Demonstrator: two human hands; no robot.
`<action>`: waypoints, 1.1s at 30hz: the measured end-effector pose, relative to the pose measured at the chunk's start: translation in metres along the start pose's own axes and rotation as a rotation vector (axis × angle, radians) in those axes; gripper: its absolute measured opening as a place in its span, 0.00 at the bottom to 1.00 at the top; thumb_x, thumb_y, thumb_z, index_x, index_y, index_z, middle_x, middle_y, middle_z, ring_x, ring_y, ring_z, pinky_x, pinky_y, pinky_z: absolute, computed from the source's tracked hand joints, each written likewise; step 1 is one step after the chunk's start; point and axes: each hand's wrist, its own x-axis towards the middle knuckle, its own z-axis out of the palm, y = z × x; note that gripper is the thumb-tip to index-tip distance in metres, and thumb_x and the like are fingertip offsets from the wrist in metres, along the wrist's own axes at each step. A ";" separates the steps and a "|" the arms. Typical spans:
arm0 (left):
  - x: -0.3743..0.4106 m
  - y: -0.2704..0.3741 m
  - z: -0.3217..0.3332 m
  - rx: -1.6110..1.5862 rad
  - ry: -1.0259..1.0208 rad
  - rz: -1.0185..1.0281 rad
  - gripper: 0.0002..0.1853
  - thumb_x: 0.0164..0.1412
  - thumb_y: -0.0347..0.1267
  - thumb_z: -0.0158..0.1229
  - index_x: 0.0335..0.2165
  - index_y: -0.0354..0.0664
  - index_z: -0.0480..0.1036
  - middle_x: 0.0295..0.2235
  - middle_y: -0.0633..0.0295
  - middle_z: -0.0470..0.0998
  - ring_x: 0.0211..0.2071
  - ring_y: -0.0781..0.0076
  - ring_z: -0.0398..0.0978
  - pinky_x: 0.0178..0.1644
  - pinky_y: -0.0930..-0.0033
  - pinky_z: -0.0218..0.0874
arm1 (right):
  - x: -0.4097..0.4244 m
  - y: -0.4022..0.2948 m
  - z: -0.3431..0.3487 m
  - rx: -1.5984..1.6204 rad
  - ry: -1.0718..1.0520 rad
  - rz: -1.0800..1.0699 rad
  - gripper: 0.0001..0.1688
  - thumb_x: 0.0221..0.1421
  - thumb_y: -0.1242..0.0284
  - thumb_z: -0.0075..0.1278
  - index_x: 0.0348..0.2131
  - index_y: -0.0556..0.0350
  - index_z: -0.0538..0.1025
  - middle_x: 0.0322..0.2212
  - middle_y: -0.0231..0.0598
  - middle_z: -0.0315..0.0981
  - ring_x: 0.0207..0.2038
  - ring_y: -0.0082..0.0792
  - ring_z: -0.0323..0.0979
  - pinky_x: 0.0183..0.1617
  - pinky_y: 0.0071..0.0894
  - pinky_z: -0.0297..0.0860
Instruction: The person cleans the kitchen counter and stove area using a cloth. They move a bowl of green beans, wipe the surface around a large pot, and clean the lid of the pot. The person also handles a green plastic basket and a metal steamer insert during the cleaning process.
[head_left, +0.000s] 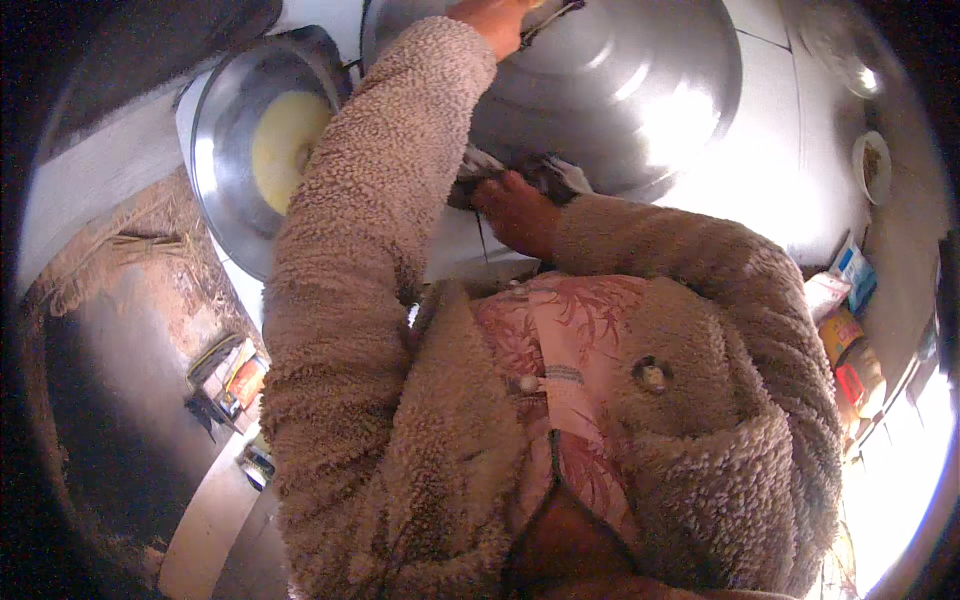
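A wide metal pan (555, 97) lies before me, its far side cut off by the top of the view. My left hand (495, 26) reaches over its far left part, partly out of view, with a thin dark rod-like thing (551, 22) at its fingers; what this is cannot be made out. At the pan's near rim, my right hand (521, 214) grips a bunched dark and white cloth (562, 176). To the left stands a metal bowl (225, 165) with pale yellow liquid or batter (289, 142) in it, partly hidden by my left sleeve.
White tiles (765, 90) surround the pan. Along the right side are a small white bowl (872, 166) with brownish contents, a blue packet (853, 274) and a yellow package (841, 330). At the lower left, boxes (236, 375) sit below the counter level.
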 end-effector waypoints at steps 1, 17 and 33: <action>0.005 0.004 0.005 -0.030 -0.010 -0.003 0.18 0.60 0.28 0.40 0.48 0.40 0.64 0.45 0.46 0.69 0.48 0.49 0.65 0.52 0.61 0.56 | -0.028 0.007 0.001 0.036 0.060 0.059 0.11 0.36 0.66 0.47 0.24 0.51 0.75 0.37 0.35 0.65 0.43 0.37 0.59 0.46 0.41 0.57; -0.012 0.020 -0.010 0.137 -0.025 -0.057 0.20 0.55 0.28 0.45 0.49 0.40 0.63 0.44 0.44 0.70 0.47 0.49 0.66 0.51 0.61 0.58 | -0.172 0.170 -0.116 0.942 1.040 1.301 0.18 0.54 0.70 0.48 0.45 0.56 0.71 0.34 0.43 0.71 0.44 0.42 0.67 0.50 0.38 0.62; 0.012 0.008 0.010 0.660 -0.182 -0.033 0.19 0.54 0.29 0.43 0.47 0.45 0.67 0.49 0.58 0.64 0.51 0.55 0.62 0.52 0.54 0.59 | -0.015 0.003 0.001 0.067 0.260 0.133 0.17 0.45 0.66 0.45 0.36 0.52 0.74 0.45 0.33 0.64 0.54 0.39 0.57 0.55 0.42 0.56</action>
